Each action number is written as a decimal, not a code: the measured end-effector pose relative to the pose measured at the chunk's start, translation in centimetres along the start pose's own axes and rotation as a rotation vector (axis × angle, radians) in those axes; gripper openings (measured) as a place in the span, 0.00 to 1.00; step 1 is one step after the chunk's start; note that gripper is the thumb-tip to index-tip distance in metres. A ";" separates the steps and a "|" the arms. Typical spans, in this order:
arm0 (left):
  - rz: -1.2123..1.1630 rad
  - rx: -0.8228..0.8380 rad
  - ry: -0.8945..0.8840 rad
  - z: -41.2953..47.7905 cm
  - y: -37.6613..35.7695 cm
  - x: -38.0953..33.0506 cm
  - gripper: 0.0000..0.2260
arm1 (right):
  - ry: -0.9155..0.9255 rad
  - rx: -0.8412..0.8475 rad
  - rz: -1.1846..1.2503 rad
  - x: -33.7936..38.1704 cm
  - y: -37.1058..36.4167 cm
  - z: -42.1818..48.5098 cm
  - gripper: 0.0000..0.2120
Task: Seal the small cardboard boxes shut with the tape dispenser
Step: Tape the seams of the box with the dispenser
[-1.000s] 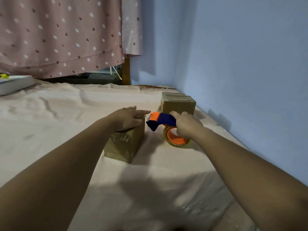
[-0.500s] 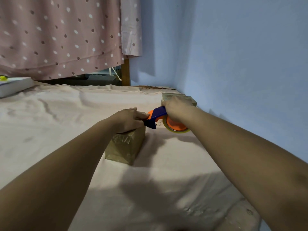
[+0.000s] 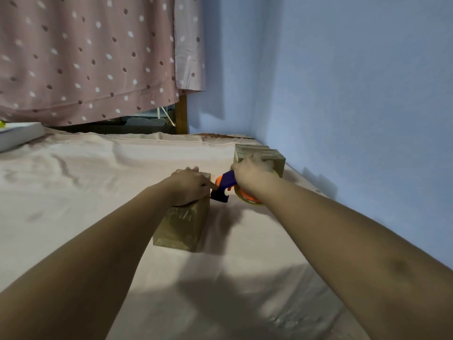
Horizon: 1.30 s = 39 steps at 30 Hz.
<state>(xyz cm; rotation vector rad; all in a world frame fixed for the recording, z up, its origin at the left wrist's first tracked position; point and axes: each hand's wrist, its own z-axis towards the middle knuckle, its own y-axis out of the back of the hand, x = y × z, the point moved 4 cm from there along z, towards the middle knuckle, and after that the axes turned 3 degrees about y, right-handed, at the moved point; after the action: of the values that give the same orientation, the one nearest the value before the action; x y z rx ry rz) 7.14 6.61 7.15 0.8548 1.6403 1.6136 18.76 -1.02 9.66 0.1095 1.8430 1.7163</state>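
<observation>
A small cardboard box [image 3: 181, 225] wrapped in shiny tape stands on the pink sheet in the middle. My left hand [image 3: 188, 186] rests on its top, fingers laid over the far edge. My right hand [image 3: 252, 170] grips the blue and orange tape dispenser [image 3: 224, 186], whose blade end meets the box's upper right edge beside my left thumb. Its tape roll [image 3: 247, 198] hangs just under my right wrist. A second cardboard box [image 3: 275, 158] sits behind my right hand near the wall, partly hidden.
The blue wall [image 3: 343, 94] runs close along the right. A dotted pink curtain [image 3: 85, 57] hangs at the back. A white flat object [image 3: 17, 134] lies at the far left. A wooden post [image 3: 181, 114] stands at the bed's far end.
My right hand has carried the dispenser up and to the left until its front end touches the near box. My left hand has stayed on the box top.
</observation>
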 end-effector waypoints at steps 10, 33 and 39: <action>-0.072 -0.028 0.059 0.2 -0.3 0.8 0.20 | -0.018 -0.058 -0.057 -2.9 0.9 -0.2 0.18; -2.023 0.286 0.460 -0.1 -3.8 -11.9 0.25 | -0.149 -0.243 0.307 -7.8 6.3 -3.2 0.22; -2.798 0.359 0.433 0.5 -4.2 -13.4 0.44 | 0.017 -0.316 0.422 -6.6 7.2 -4.0 0.27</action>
<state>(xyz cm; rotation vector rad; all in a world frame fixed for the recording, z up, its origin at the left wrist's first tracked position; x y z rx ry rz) 15.07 -4.26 3.24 -1.4777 1.2885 -0.6420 19.73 -6.45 18.67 0.3769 1.6127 2.2815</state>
